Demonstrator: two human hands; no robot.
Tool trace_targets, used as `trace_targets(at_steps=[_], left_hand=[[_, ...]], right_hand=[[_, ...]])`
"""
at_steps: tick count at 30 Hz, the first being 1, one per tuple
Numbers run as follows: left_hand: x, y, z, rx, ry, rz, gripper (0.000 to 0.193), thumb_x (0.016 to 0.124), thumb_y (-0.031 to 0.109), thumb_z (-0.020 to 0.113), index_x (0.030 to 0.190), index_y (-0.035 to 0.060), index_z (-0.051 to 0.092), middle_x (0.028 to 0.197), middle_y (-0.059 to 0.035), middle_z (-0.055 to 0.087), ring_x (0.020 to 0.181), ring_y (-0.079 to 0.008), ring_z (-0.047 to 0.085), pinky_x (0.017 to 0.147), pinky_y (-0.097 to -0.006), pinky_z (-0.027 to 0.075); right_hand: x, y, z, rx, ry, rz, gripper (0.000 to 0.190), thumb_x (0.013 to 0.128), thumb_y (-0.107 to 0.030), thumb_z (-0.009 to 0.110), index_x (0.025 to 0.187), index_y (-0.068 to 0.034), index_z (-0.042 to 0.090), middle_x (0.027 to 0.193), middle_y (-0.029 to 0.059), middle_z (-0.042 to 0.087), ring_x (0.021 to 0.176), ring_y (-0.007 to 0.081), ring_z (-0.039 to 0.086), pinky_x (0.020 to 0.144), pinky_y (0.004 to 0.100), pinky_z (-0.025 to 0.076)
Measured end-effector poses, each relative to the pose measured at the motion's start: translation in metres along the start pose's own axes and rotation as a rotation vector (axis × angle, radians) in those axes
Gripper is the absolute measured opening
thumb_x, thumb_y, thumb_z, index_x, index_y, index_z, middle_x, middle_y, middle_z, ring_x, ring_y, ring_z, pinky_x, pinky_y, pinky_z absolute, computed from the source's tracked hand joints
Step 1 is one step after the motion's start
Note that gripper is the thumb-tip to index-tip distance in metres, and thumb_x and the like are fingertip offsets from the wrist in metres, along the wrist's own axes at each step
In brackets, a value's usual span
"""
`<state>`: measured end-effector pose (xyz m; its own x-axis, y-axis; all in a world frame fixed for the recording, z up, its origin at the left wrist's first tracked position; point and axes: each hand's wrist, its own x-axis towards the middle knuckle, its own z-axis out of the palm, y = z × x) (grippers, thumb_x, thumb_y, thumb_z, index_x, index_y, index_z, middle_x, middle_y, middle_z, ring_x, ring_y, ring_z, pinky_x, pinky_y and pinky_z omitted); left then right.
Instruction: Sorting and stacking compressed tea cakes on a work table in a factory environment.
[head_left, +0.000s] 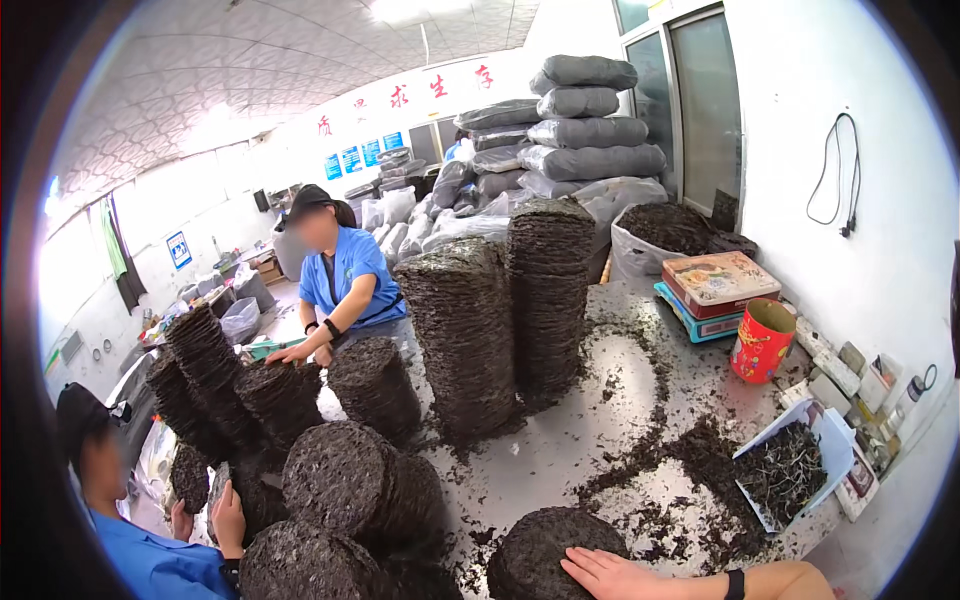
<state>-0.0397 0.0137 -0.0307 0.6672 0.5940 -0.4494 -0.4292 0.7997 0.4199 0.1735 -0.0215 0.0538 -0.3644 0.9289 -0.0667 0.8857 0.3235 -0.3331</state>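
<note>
Coming in from the lower right, my right hand (609, 574) lies flat, palm down, on the top of a short stack of round dried seaweed sheets (551, 544). A black band circles that wrist. My left hand is out of view. Left of the short stack, fallen stacks of round sheets (334, 472) lean on their sides with their round faces showing. Behind them two tall upright stacks (465, 345) stand side by side on the metal table (517, 480). Dark seaweed crumbs (697, 457) are scattered right of my hand.
A light blue bin (832, 450) of scraps, a red tin (761, 341) and a patterned box (720, 281) on a blue scale (694, 322) line the right side. Two co-workers in blue handle sheets at the left. Filled bags (592, 161) are piled behind.
</note>
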Motion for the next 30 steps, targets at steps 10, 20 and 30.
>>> trace_targets(at_steps=[10, 20, 30], left_hand=[[-0.001, -0.011, 0.017, 0.005, 0.217, 0.030, 0.063, 0.086, 0.026, 0.065, 0.139, 0.0098, 0.036, 0.137, -0.0083, 0.043, 0.125, -0.0285, 0.040, 0.100, -0.0465, 0.036], [0.002, -0.013, -0.001, 0.075, 0.295, 0.059, 0.046, 0.086, 0.026, 0.064, 0.125, 0.0074, 0.050, 0.126, -0.0096, 0.050, 0.117, -0.0277, 0.047, 0.100, -0.0456, 0.040], [0.013, -0.002, -0.017, 0.078, 0.227, -0.014, 0.075, 0.084, 0.018, 0.068, 0.145, 0.0125, 0.025, 0.142, -0.0117, 0.035, 0.129, -0.0301, 0.036, 0.104, -0.0487, 0.034]], right_hand=[[-0.009, -0.009, 0.019, 0.025, 0.101, -0.009, 0.091, 0.068, -0.027, 0.072, 0.138, 0.009, 0.026, 0.142, 0.0290, 0.028, 0.134, 0.0392, 0.026, 0.111, 0.0457, 0.022], [-0.006, -0.004, 0.018, -0.060, -0.031, -0.087, 0.090, 0.080, -0.045, 0.066, 0.142, 0.003, 0.023, 0.147, 0.0245, 0.021, 0.137, 0.0381, 0.020, 0.112, 0.0489, 0.019], [0.066, 0.057, -0.109, -0.107, 0.169, -0.246, 0.076, 0.081, -0.038, 0.065, 0.135, 0.005, 0.033, 0.139, 0.0254, 0.037, 0.132, 0.0372, 0.033, 0.109, 0.0446, 0.029]])
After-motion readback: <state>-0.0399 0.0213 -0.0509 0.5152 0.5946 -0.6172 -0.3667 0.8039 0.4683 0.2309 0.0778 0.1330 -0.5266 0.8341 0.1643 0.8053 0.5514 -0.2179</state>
